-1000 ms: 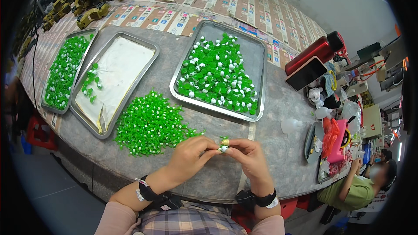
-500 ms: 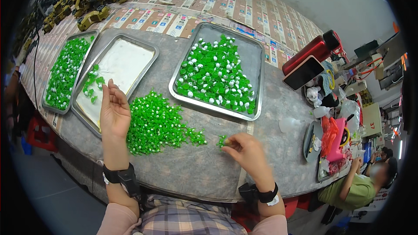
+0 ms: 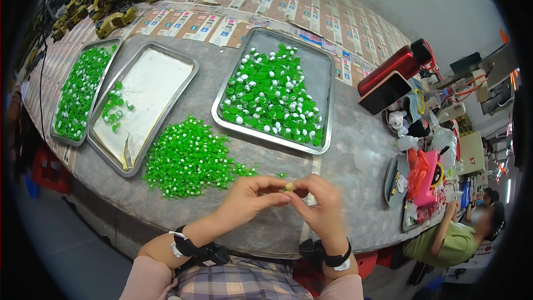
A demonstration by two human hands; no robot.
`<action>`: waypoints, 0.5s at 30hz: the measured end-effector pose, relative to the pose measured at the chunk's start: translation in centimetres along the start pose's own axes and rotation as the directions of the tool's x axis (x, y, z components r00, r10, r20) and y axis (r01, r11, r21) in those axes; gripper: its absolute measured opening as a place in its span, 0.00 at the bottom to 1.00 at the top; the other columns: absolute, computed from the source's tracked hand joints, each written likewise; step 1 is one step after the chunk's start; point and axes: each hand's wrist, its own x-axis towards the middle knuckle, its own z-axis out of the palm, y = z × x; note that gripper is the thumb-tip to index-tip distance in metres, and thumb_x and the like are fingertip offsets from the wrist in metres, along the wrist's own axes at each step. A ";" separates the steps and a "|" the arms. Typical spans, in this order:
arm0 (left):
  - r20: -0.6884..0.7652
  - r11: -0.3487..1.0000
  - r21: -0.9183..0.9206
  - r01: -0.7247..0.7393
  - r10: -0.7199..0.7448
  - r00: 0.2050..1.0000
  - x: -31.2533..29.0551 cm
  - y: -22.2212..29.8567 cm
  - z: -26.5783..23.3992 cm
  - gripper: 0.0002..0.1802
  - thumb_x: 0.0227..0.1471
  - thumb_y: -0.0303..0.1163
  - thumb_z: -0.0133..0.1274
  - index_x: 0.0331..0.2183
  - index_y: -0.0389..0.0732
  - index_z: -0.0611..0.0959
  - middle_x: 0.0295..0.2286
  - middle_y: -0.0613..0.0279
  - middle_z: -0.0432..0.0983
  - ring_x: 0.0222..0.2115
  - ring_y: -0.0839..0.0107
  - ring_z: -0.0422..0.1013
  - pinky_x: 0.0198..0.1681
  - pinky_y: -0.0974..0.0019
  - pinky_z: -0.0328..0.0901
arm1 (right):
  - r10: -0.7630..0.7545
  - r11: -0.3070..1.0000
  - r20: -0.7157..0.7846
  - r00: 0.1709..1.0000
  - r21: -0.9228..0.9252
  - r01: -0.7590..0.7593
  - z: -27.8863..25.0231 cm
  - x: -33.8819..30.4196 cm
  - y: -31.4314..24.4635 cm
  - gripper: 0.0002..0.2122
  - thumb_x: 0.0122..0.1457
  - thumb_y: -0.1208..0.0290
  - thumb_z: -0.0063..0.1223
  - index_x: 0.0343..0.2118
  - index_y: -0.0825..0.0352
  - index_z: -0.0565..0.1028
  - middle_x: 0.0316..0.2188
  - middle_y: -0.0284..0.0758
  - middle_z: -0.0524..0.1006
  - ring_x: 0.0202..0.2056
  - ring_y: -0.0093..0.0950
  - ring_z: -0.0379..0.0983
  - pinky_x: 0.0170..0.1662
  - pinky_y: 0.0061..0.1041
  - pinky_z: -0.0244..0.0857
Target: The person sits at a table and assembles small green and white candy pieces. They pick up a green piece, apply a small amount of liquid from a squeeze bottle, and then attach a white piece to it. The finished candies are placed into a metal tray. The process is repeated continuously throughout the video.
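Note:
Near the table's front edge, my left hand [image 3: 249, 199] and my right hand [image 3: 321, 206] meet, fingertips pinched together. Between them is a small pale-green piece [image 3: 289, 187], mostly covered by the fingers, so its shape cannot be made out. Just beyond the fingertips a small green plastic piece [image 3: 281, 175] lies on the table. To the left of my hands spreads a heap of small green plastic pieces with white dots [image 3: 186, 158]. Ahead, a metal tray [image 3: 330, 108] holds many green pieces with white eye-like balls.
Further left are a white-lined tray [image 3: 147, 91] with several green pieces and a narrow tray [image 3: 117, 44] full of them. A red bottle [image 3: 391, 69] and a phone [image 3: 385, 93] stand at the right. Yellow toy vehicles [image 3: 116, 21] pile up far left. Another person [image 3: 452, 241] sits at right.
My left hand has come down from beside the white-lined tray to meet my right hand. Both hands now pinch at one spot, where only my right hand was before.

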 end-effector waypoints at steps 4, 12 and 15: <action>-0.090 0.997 -0.048 0.059 -0.063 0.994 0.4 -0.4 -0.8 0.10 0.43 0.24 0.49 0.33 0.33 0.75 0.25 0.59 0.73 0.25 0.77 0.69 0.30 0.75 0.65 | -0.125 0.992 -0.058 0.990 -0.026 0.124 0.6 -0.1 0.8 0.06 0.40 0.82 0.51 0.25 0.68 0.71 0.21 0.35 0.71 0.25 0.29 0.68 0.27 0.23 0.61; -0.123 0.981 -0.193 0.005 -0.030 0.992 0.3 0.3 -2.3 0.11 0.44 0.25 0.48 0.34 0.34 0.75 0.26 0.60 0.72 0.26 0.77 0.69 0.32 0.74 0.66 | 0.056 0.978 -0.864 0.501 -0.055 -0.203 -8.4 -1.3 11.2 0.21 0.43 0.74 0.54 0.41 0.68 0.62 0.35 0.34 0.67 0.34 0.24 0.64 0.36 0.19 0.57; -0.107 0.980 -0.200 0.011 -0.033 0.994 0.5 0.1 -2.2 0.11 0.44 0.25 0.48 0.34 0.34 0.74 0.25 0.61 0.72 0.26 0.76 0.69 0.32 0.74 0.66 | 0.268 0.934 -0.715 0.646 0.029 -0.355 -8.6 -2.3 15.3 0.27 0.41 0.70 0.57 0.45 0.71 0.60 0.36 0.35 0.67 0.35 0.24 0.64 0.39 0.20 0.56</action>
